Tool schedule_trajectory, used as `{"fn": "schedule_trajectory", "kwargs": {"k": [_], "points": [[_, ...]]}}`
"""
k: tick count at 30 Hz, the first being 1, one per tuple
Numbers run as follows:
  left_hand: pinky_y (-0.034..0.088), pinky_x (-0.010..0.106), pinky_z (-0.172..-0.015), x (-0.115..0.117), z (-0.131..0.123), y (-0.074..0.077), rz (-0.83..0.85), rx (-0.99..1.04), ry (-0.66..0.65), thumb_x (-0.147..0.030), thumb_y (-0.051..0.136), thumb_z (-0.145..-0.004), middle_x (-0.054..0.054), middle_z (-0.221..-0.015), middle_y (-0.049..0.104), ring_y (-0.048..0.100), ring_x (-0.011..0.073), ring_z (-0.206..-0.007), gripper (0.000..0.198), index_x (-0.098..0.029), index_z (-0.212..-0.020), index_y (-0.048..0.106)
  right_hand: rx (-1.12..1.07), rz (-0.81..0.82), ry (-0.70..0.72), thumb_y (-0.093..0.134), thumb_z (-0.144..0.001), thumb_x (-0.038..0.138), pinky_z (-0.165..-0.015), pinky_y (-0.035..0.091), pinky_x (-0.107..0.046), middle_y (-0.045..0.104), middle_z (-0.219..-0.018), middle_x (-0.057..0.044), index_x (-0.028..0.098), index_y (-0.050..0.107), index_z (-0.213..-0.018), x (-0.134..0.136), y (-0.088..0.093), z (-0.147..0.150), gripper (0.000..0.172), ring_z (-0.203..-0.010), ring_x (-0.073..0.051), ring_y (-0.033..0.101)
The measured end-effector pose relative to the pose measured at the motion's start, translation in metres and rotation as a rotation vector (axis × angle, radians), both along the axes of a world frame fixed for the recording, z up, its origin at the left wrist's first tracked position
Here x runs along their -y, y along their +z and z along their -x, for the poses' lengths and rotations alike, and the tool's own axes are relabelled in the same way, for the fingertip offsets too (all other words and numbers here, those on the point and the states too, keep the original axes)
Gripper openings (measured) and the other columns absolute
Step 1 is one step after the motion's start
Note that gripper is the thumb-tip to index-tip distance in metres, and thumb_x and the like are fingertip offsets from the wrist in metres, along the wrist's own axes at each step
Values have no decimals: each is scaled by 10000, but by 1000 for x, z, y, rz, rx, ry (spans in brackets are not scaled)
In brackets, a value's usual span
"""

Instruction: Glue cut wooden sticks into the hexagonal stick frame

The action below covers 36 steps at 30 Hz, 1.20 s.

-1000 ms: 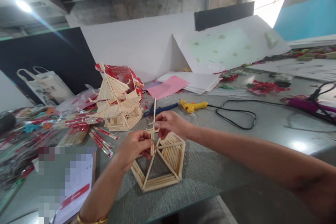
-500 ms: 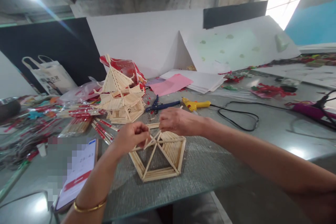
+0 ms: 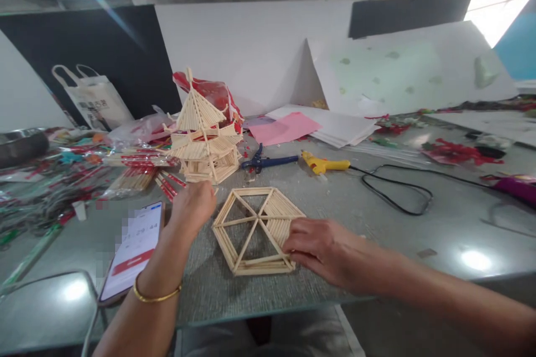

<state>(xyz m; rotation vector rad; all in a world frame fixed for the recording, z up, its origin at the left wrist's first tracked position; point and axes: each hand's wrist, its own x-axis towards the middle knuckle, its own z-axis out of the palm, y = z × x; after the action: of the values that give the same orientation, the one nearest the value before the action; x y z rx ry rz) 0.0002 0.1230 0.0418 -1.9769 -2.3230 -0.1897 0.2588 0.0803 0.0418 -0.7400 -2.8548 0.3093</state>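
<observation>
A hexagonal frame of pale wooden sticks (image 3: 245,242) lies flat on the table, with spokes meeting at its centre. Sticks fill part of its right side. My right hand (image 3: 315,244) is at the frame's lower right corner, fingers pressed together on that edge and partly covering it. Left of the frame, my left hand (image 3: 192,206) is closed; a pale tip shows by its fingers, but what it holds is hidden. Behind that hand stands a tiered stick tower (image 3: 205,148) with a pointed roof.
Blue-handled cutters (image 3: 276,162) and a yellow glue gun (image 3: 324,164) with a black cable lie beyond the frame. A phone (image 3: 136,256) rests at left, near packaged sticks (image 3: 136,178). Pink paper (image 3: 287,128) and white sheets (image 3: 347,131) lie at the back.
My right hand has moved from the frame's far side to its lower right corner. My left hand has drawn left, off the frame. The view has shifted slightly.
</observation>
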Motion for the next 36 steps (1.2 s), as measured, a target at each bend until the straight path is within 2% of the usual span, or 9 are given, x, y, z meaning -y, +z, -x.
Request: {"fn": "schedule_trajectory", "kwargs": {"k": [6,9,11,13,17,21,27,36], "points": [[424,326,-628,-1,1,-2,47,-20,-23,-213,397,-770,136,-845,678,630,279,-787,277,-173,-841,661,-22,-76,41,398,-895,152,-668,385,-235,561,-763,-40,152,615,-826,-6,-11,6,228,-746,-122,505],[404,295,-623,1,-2,1,-13,8,-63,-249,429,-775,106,-834,676,619,246,-778,241,-178,-829,652,-12,-85,33,402,-889,144,-663,387,-240,566,-762,-43,151,618,-804,-6,-11,8,232,-741,-124,508],[390,270,-633,4,-7,5,-83,111,-182,-278,451,-781,61,-802,672,604,199,-748,215,-191,-808,646,-10,-62,27,399,-889,143,-669,390,-238,569,-766,-42,153,617,-795,-6,-10,8,237,-743,-121,510],[383,246,-642,8,-15,8,-88,258,-365,-301,482,-780,19,-778,662,583,154,-712,196,-205,-785,652,-18,-36,10,405,-888,148,-674,390,-235,570,-767,-36,157,612,-777,-5,-10,7,234,-739,-115,512],[380,226,-642,18,-32,11,117,429,-693,-306,548,-759,-7,-767,641,561,122,-696,164,-219,-774,686,-31,-22,-19,427,-879,153,-671,383,-232,573,-761,-25,157,608,-765,-4,-8,7,214,-729,-108,518],[373,227,-660,25,-40,11,263,410,-848,-250,562,-752,-11,-738,630,555,116,-700,144,-222,-763,702,-15,-14,-32,436,-871,146,-658,380,-223,576,-751,-23,153,614,-764,-3,-5,9,208,-727,-104,519],[370,233,-678,30,-46,7,300,339,-967,-215,519,-769,2,-766,646,563,125,-734,180,-216,-795,698,34,2,-9,454,-854,112,-700,390,-233,597,-792,-29,142,612,-780,-4,-5,11,177,-783,-119,528],[345,238,-603,35,-60,-8,266,267,-941,-215,494,-746,30,-739,662,578,139,-703,184,-187,-712,673,71,47,-58,468,-840,117,-708,403,-236,607,-823,-46,135,631,-805,-1,1,13,168,-777,-127,537]]}}
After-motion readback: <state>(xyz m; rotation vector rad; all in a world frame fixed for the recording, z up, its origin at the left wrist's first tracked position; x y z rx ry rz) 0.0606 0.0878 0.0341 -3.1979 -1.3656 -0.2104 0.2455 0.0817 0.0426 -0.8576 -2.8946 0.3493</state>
